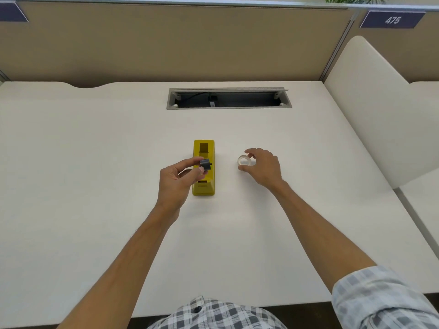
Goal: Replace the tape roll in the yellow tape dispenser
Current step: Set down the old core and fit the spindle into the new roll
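The yellow tape dispenser (204,148) lies lengthwise on the white desk near its middle, its roll bay showing no roll. My left hand (177,180) hovers over the dispenser's near half and pinches a small dark grey spindle core (205,164) between thumb and fingers. To the right, a clear tape roll (244,160) is on the desk surface. My right hand (263,167) curls around it, thumb and fingertips touching its rim. I cannot tell whether the roll is lifted off the desk.
A recessed cable tray (228,98) with an open lid sits in the white desk (95,162) behind the dispenser. Tan partition panels (166,43) stand at the back, and a white divider (365,110) rises at the right edge.
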Available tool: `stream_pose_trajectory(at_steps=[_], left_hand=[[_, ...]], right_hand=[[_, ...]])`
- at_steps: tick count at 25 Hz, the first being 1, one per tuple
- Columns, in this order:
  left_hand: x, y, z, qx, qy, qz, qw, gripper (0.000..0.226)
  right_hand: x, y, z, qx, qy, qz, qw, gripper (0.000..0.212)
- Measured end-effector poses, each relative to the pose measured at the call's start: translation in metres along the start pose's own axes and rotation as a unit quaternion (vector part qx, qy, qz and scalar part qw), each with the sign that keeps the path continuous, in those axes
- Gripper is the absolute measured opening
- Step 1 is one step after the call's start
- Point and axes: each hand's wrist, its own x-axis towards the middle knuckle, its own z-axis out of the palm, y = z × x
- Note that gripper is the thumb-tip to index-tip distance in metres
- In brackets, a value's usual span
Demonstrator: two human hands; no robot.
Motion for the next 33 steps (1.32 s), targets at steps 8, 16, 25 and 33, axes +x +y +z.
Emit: stream_pose_trajectory(at_steps=[8,16,25,33], left_hand=[[0.001,-0.001,0.003,0.002,-0.004,-0.009,1.0,0.025],[0.001,-0.001,0.004,0.003,-0.009,-0.017,1.0,0.025],[-0.002,-0.006,0.004,-0.005,-0.009,-0.024,1.0,0.025],[-0.002,-0.006,0.004,-0.005,-0.008,-0.025,1.0,0.025]], right_hand=[[0.008,0.009,0.006,-0.023,-0.003,0.0,1.0,0.056],[0.001,0.014,0.009,-0.008,0.002,-0.017,1.0,0.058],[0.007,0.036,-0.022,-0.039,0.031,0.006,0.999,0.058],[0.01,0.045,-0.029,-0.119,-0.044,0.051,0.991,0.06]])
